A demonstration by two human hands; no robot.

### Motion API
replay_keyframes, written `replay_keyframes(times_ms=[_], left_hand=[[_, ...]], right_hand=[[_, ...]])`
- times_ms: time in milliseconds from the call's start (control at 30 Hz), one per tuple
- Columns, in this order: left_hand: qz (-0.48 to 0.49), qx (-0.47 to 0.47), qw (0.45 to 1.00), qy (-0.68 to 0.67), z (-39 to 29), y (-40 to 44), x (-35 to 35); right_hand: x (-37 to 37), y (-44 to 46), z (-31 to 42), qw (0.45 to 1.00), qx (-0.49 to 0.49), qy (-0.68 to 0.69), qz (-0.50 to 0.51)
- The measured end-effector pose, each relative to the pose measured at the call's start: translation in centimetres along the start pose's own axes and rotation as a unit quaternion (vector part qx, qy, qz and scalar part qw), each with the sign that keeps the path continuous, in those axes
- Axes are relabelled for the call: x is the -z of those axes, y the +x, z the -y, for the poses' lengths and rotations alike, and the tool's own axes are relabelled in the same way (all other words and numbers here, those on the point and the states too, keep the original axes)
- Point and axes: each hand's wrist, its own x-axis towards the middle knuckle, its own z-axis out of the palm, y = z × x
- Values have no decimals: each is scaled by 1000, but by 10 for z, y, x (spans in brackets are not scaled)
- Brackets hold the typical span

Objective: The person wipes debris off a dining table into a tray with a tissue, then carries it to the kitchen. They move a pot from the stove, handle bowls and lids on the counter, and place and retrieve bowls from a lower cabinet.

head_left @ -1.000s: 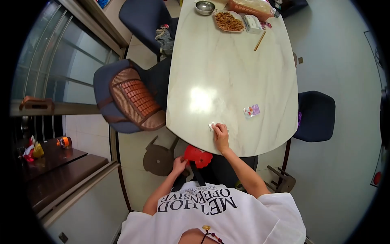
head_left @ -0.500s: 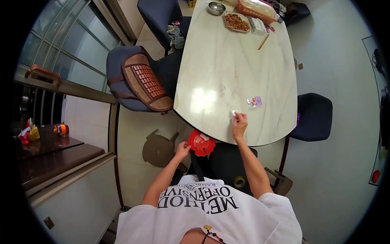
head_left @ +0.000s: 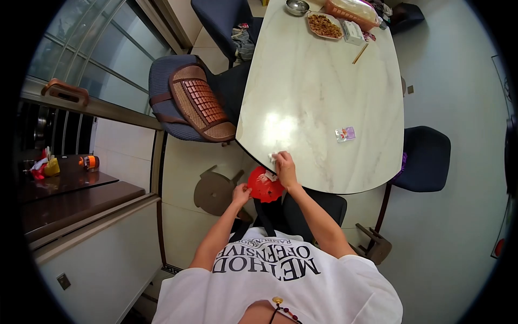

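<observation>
My left hand (head_left: 241, 195) is closed on the rim of a red scalloped dish (head_left: 264, 190), just below the near edge of the marble-topped table (head_left: 324, 97). Small scraps and a white piece lie in the dish. My right hand (head_left: 286, 168) is at the table's edge above the dish, its fingers closed on a crumpled white tissue (head_left: 272, 158). A small purple and white packet (head_left: 345, 134) lies flat on the tabletop, to the right of my right hand.
Toward the far end of the table are a metal bowl (head_left: 297, 7), a plate of food (head_left: 325, 26), a tissue box (head_left: 352, 33), a pink basket (head_left: 350, 15) and chopsticks (head_left: 360, 53). Chairs (head_left: 426, 159) and a brown stool (head_left: 215, 191) surround the table.
My right hand has swept left across the tabletop with the tissue, to the edge above the red dish. My left hand still holds the dish. The view has shifted slightly.
</observation>
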Motion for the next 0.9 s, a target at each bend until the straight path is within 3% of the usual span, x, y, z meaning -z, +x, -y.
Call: replay_keyframes(times_ms=[200, 333, 433, 533, 633, 800, 867, 900], left_hand=[[-10, 2, 1000, 0, 8, 1, 5], [-11, 22, 1000, 11, 7, -7, 9], [-16, 26, 999, 29, 2, -10, 11], [-20, 26, 999, 36, 1, -15, 12], [-5, 25, 999, 40, -1, -18, 15], [3, 22, 998, 64, 3, -12, 11], [14, 12, 997, 69, 5, -11, 13], [21, 7, 997, 71, 4, -8, 13]], right_hand=[[7, -40, 27, 991, 5, 85, 106], [47, 5, -20, 991, -55, 65, -103], [98, 52, -70, 975, -109, -7, -192], [114, 61, -132, 972, -72, -171, -142], [88, 39, -114, 982, -73, -98, -141], [28, -36, -17, 1000, -9, -25, 4], [12, -58, 11, 999, -16, 36, 34], [9, -60, 23, 992, -72, 98, 46]])
